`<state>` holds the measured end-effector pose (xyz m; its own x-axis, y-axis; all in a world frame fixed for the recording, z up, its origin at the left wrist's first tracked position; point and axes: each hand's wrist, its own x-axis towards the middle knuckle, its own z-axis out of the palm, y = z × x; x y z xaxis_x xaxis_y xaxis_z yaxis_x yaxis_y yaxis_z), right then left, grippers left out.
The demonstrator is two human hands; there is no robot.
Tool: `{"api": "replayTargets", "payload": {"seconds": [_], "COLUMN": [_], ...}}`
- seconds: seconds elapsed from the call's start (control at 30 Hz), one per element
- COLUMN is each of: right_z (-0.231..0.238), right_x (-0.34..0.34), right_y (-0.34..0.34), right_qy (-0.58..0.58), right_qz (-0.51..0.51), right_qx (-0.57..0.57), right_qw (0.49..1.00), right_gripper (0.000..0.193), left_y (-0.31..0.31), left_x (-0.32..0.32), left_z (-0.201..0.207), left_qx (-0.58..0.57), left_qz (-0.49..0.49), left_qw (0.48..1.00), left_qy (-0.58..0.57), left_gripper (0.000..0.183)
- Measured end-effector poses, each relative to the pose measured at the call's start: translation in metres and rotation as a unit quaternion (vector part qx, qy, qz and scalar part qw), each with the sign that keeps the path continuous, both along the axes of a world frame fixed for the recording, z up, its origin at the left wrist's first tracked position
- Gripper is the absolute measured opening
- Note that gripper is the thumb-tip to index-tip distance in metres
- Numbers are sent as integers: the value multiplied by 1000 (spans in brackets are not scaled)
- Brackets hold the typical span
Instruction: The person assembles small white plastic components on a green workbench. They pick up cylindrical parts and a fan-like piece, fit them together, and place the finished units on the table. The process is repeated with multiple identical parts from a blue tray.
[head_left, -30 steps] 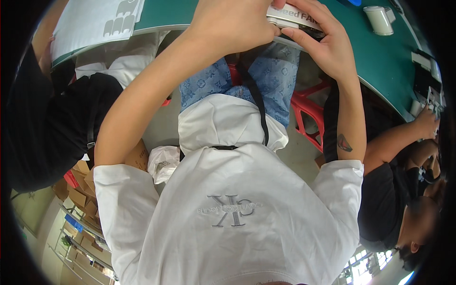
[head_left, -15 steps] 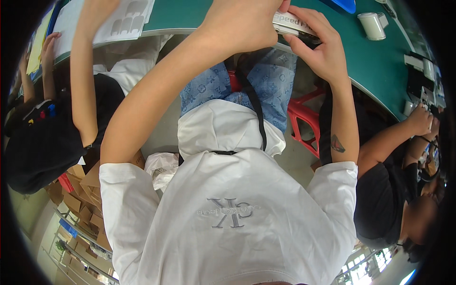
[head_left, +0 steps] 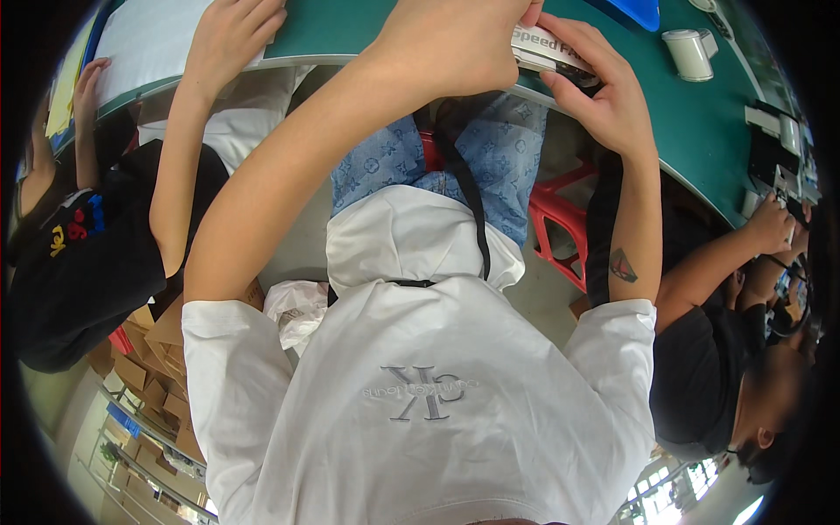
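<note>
A flat white package (head_left: pixel 549 51) is gripped at the green counter (head_left: pixel 700 122) edge, pinched by the right hand (head_left: pixel 604 96) fingers; the left hand (head_left: pixel 455 44) is clenched over its near end. Beyond the right fingers a white tape roll (head_left: pixel 687 54) stands apart. A co-worker's hand (head_left: pixel 232 35) rests left, on white sheets (head_left: pixel 149 44).

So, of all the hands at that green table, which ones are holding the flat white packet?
The wearer's own two: the left hand and right hand grip the packet at the table edge. The neighbour's hand rests on white paper.
</note>
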<state>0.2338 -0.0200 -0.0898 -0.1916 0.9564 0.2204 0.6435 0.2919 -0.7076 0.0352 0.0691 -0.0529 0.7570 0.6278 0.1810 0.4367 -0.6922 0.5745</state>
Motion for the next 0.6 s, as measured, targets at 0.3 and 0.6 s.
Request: {"api": "replayTargets", "payload": {"seconds": [0.3,0.6], "right_z": [0,-4], "right_x": [2,-17], "right_y": [1,-3], "right_qy": [20,-3], "right_qz": [8,-57], "right_qx": [-19,55], "right_qw": [1000,997], "right_gripper": [53,48], "left_y": [-3,-2], "left_x": [-3,-1], "left_z": [10,6], "left_qx": [-10,-21], "left_qz": [-7,-8], "left_qw": [1000,1000], "left_qy": [0,7], "left_gripper": [26,25]}}
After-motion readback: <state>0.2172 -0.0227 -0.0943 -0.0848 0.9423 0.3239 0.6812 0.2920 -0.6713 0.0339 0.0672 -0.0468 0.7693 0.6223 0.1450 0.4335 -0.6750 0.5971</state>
